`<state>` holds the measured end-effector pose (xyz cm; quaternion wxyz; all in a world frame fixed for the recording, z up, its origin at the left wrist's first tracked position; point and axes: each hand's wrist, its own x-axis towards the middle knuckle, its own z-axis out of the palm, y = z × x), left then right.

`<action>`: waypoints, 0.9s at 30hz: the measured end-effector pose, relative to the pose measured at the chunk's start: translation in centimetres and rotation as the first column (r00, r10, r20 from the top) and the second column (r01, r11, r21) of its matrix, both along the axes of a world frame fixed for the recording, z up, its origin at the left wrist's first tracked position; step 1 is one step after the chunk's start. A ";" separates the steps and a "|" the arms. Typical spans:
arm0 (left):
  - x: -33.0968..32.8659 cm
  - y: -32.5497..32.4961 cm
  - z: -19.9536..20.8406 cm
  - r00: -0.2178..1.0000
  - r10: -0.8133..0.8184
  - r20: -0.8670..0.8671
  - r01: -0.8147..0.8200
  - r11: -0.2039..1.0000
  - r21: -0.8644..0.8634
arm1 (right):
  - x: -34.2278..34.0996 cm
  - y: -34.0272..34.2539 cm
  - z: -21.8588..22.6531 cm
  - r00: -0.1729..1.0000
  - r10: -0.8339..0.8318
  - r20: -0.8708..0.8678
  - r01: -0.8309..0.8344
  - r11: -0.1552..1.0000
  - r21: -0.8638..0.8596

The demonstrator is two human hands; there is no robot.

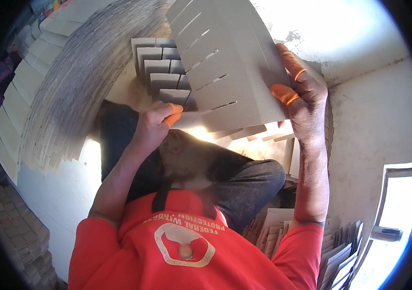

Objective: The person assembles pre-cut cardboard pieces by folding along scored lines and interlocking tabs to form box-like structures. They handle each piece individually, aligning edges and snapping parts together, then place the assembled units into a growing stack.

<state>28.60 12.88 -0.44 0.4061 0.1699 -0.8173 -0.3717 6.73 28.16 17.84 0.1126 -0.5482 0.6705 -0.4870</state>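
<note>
A large grey cardboard sheet (pixel 235 63) with a row of parallel slits along its left side is tilted up in front of me. My right hand (pixel 305 96) grips its right edge, with orange finger covers on the thumb and a finger. At the sheet's near left end, my left hand (pixel 155 121) is closed in a pinch on a narrow cardboard strip, also wearing orange finger covers. Whether that strip is part of the sheet I cannot tell. Just beyond my left hand stand upright grey cardboard dividers (pixel 164 82) in rows, partly hidden by the sheet.
A long stack of thin cardboard pieces (pixel 85 72) curves along the left. More cardboard bundles (pixel 19 232) lie at the lower left, and loose sheets (pixel 336 261) lean at the lower right. A plastered wall (pixel 365 121) rises on the right. My bent legs (pixel 244 188) are below the sheet.
</note>
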 end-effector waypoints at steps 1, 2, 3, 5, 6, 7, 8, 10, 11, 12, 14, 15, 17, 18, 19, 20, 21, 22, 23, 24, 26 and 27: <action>0.0 -0.1 -0.1 1.000 0.002 0.001 -0.002 1.000 -0.014 | 0.2 -0.1 -0.1 1.000 -0.011 -0.016 0.011 1.000 -0.005; 0.0 -0.2 -0.1 1.000 0.004 0.002 -0.003 1.000 -0.029 | 0.2 -0.1 -0.1 1.000 -0.006 -0.026 0.006 1.000 -0.006; 0.0 -0.1 0.0 1.000 -0.005 -0.003 0.005 1.000 -0.023 | 0.0 0.0 0.0 0.999 -0.001 -0.036 0.001 1.000 -0.007; 0.1 0.0 0.3 1.000 -0.021 -0.014 0.021 1.000 -0.012 | -0.4 0.1 0.0 1.000 0.023 0.003 -0.023 0.999 -0.043; 0.1 0.0 0.3 1.000 -0.023 -0.009 0.023 1.000 -0.004 | -0.7 0.1 -0.2 0.998 0.044 0.052 -0.040 0.996 -0.079; 0.1 0.0 0.3 1.000 -0.024 -0.004 0.024 1.000 0.003 | -0.8 0.1 -0.4 0.993 0.066 0.100 -0.054 0.992 -0.116; 0.2 0.0 0.3 1.000 -0.027 0.000 0.027 1.000 0.010 | -0.5 0.1 -0.1 0.998 0.050 0.044 -0.046 0.996 -0.071; 0.2 -0.1 -0.2 1.000 -0.021 -0.006 0.021 1.000 0.015 | -0.3 -0.1 -0.4 0.999 0.028 -0.019 -0.029 0.999 -0.025; 0.1 -0.1 -0.2 1.000 -0.019 -0.009 0.019 1.000 0.015 | -0.3 -0.2 -0.5 0.999 0.018 -0.051 -0.019 1.000 -0.004; 0.1 -0.1 -0.2 1.000 -0.027 -0.009 0.027 0.999 0.019 | -0.5 -0.2 -0.5 0.998 0.022 -0.065 -0.021 1.000 0.019; 0.2 -0.1 0.1 0.999 -0.041 -0.009 0.041 0.999 0.027 | -0.9 0.2 -0.3 0.995 0.073 0.064 -0.074 0.997 0.016; 0.2 -0.1 0.1 0.999 -0.042 -0.016 0.042 0.999 0.025 | -0.9 0.3 -0.3 0.991 0.097 0.092 -0.098 0.995 0.005; 0.2 0.0 0.1 0.998 -0.046 -0.029 0.047 0.999 0.021 | -0.7 0.4 -0.3 0.993 0.097 0.073 -0.097 0.995 0.007; 0.2 0.0 0.0 0.999 -0.038 -0.010 0.038 0.999 0.025 | -0.2 0.4 -0.4 0.997 0.072 0.025 -0.072 0.997 0.020; 0.3 0.0 -0.2 1.000 -0.029 0.009 0.028 0.999 0.029 | 0.2 0.2 -0.5 0.999 0.048 -0.022 -0.047 0.998 0.031; 0.3 -0.1 -0.2 0.999 -0.022 0.027 0.021 0.999 0.032 | 0.4 0.0 -0.7 0.998 0.029 -0.054 -0.027 0.999 0.028; 0.2 0.0 0.0 0.999 -0.036 0.011 0.035 0.998 0.044 | 0.4 0.0 -0.8 0.999 0.033 -0.041 -0.031 0.999 0.032; 0.1 0.1 0.1 0.999 -0.049 -0.005 0.049 0.997 0.055 | 0.3 0.1 -0.9 0.999 0.036 -0.028 -0.035 0.999 0.037; 0.1 0.2 0.4 0.998 -0.058 -0.021 0.059 0.996 0.061 | 0.3 0.1 -1.0 0.999 0.044 -0.014 -0.044 0.998 0.036; 0.1 0.3 0.5 0.998 -0.055 -0.022 0.056 0.997 0.058 | 0.3 -0.1 -1.2 0.994 0.052 -0.097 -0.055 0.998 -0.037; 0.1 0.4 0.4 0.998 -0.052 -0.026 0.053 0.997 0.053 | 0.9 0.0 -0.8 0.998 0.038 -0.057 -0.036 0.999 0.034; 0.2 0.4 0.4 0.998 -0.053 -0.016 0.054 0.997 0.060 | 0.9 -0.1 -1.0 0.997 0.037 -0.066 -0.035 0.999 0.034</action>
